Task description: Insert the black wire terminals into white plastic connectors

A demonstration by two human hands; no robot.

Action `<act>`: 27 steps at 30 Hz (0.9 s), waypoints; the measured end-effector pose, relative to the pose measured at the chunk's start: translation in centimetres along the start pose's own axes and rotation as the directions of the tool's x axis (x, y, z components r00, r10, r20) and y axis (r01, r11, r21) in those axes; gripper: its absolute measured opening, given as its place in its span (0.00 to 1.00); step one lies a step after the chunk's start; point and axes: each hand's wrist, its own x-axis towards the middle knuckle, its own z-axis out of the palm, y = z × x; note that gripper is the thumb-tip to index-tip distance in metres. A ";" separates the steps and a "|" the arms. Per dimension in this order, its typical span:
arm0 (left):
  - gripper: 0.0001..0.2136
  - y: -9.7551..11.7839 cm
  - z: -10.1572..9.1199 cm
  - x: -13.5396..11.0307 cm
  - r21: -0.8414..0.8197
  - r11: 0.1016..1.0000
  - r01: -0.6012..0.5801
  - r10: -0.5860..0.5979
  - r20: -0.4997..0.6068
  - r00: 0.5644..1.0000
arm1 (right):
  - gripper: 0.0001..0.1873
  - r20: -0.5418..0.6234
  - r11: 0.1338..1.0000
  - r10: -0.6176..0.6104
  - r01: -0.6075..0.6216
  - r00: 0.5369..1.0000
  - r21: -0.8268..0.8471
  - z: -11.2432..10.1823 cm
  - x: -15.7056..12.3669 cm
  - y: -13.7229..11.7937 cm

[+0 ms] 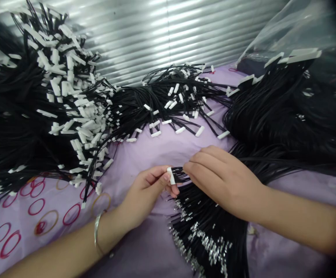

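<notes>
A small white connector housing (pixel 170 176) is pinched between the thumb and fingers of my left hand (pixel 150 185). Several black wires (pixel 181 174) run from its right side toward my right hand (pixel 223 177). The fingers of that hand are closed around the wires, just right of the housing; the fingertips are partly hidden behind the back of the hand. Below both hands lies a bundle of loose black wires with silvery metal terminals (pixel 211 239) at their ends, fanned out toward the lower left.
A large heap of black cables with white connectors (pixel 78 104) fills the left. More such cables (pixel 179 96) lie at the back, and another bundle (pixel 272 104) is at right by a clear plastic bag (pixel 295 31). Rubber bands (pixel 71 214) lie on the purple cloth (pixel 145 154).
</notes>
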 end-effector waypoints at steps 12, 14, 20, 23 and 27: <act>0.08 0.2 -0.1 0.0 -0.079 0.996 0.048 -0.045 0.036 0.998 | 0.15 -0.040 0.996 -0.089 0.088 0.995 -0.017 0.0 0.2 0.5; 0.07 0.2 -0.2 0.0 -0.077 0.996 0.046 -0.043 0.043 0.998 | 0.15 -0.043 0.995 -0.093 0.091 0.995 -0.030 -0.1 0.2 0.5; 0.08 0.1 -0.3 -0.1 -0.046 0.997 0.055 -0.052 0.061 0.997 | 0.10 0.001 0.997 -0.072 0.072 0.997 -0.029 -0.2 0.0 0.6; 0.08 0.0 -0.4 -0.1 -0.012 0.999 0.030 -0.029 0.055 0.998 | 0.10 0.009 0.996 -0.084 0.084 0.996 -0.025 -0.1 -0.1 0.7; 0.09 -0.1 -0.4 -0.1 0.015 1.000 0.010 -0.011 0.065 0.998 | 0.11 -0.024 0.995 -0.101 0.100 0.995 -0.024 0.1 -0.2 0.6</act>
